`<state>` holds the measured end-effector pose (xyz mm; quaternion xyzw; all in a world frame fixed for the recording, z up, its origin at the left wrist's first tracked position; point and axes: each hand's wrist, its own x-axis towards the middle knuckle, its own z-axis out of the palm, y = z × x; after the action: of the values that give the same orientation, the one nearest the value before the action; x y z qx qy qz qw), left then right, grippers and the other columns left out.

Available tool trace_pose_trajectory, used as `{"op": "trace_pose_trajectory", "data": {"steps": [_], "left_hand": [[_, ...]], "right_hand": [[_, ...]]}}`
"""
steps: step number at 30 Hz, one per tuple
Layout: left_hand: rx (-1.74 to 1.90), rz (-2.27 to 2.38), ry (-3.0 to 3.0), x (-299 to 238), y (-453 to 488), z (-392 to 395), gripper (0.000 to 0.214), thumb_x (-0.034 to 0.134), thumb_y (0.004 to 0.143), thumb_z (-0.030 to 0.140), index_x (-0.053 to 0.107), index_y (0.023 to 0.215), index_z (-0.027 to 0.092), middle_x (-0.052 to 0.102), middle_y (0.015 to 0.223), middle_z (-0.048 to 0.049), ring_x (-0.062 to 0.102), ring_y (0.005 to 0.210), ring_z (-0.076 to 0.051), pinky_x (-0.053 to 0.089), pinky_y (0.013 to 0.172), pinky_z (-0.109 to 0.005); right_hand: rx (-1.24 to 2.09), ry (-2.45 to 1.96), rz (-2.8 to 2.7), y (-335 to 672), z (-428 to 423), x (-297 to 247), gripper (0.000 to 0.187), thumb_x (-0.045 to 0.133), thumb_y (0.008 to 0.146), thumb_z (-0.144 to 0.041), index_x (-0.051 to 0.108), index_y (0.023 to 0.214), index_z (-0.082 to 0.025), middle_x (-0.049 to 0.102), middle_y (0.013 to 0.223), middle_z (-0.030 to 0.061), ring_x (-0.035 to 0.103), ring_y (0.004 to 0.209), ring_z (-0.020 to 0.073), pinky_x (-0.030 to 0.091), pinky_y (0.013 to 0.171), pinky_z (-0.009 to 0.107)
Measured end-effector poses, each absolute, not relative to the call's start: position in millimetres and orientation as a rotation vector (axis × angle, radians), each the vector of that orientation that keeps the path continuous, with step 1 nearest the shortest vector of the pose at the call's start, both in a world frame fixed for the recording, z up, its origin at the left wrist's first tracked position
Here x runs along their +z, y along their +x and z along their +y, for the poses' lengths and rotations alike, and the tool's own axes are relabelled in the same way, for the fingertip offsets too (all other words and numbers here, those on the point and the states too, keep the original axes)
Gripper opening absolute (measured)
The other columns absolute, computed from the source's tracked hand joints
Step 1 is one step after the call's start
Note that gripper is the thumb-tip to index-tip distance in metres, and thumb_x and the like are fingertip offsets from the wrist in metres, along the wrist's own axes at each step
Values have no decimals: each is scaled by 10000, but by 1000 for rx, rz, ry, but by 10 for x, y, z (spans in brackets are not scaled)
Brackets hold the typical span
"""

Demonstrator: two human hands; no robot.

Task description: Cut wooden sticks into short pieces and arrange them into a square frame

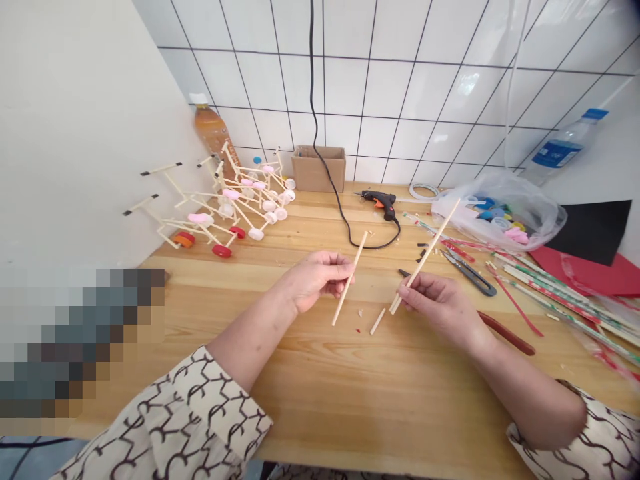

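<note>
My left hand (325, 277) pinches a thin wooden stick (343, 300), which slants up to the right over the table. In my right hand (440, 303) are longer wooden sticks (434, 243), apparently two lying side by side, pinched near their lower end. A short piece of stick (378, 321) lies on the wood between the hands, beside small crumbs. Red-handled pliers (507, 333) lie partly hidden beneath my right hand, with the dark tip showing past the fingers.
Several stick models with bottle-cap wheels (223, 250) stand at the left. Behind are a cardboard box (320, 170), a glue gun (381, 202) with its cord, and a tape roll (424, 192). To the right lie a bag of caps (545, 227), a cutter (470, 273) and wrapped sticks (565, 300).
</note>
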<state>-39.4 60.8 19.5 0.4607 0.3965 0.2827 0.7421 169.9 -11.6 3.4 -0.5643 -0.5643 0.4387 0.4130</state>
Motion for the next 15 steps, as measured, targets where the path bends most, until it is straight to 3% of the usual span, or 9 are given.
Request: {"op": "trace_pose_trajectory", "data": {"steps": [8, 15], "left_hand": [[609, 926, 1098, 127, -406, 637, 167, 646, 668, 196, 496, 635, 130, 562, 576, 15, 412, 437, -35, 333, 446, -179], [546, 1285, 1721, 41, -409, 654, 99, 577, 723, 226, 536, 666, 157, 540, 580, 19, 455, 504, -92, 343, 499, -219]], "right_hand": [[515, -1568, -1808, 1753, -129, 19, 186, 521, 822, -319, 582, 718, -177, 520, 567, -8, 446, 515, 126, 352, 502, 262], [389, -1506, -1999, 1744, -110, -35, 140, 473, 841, -232, 542, 724, -196, 557, 610, 10, 502, 545, 142, 385, 538, 259]]}}
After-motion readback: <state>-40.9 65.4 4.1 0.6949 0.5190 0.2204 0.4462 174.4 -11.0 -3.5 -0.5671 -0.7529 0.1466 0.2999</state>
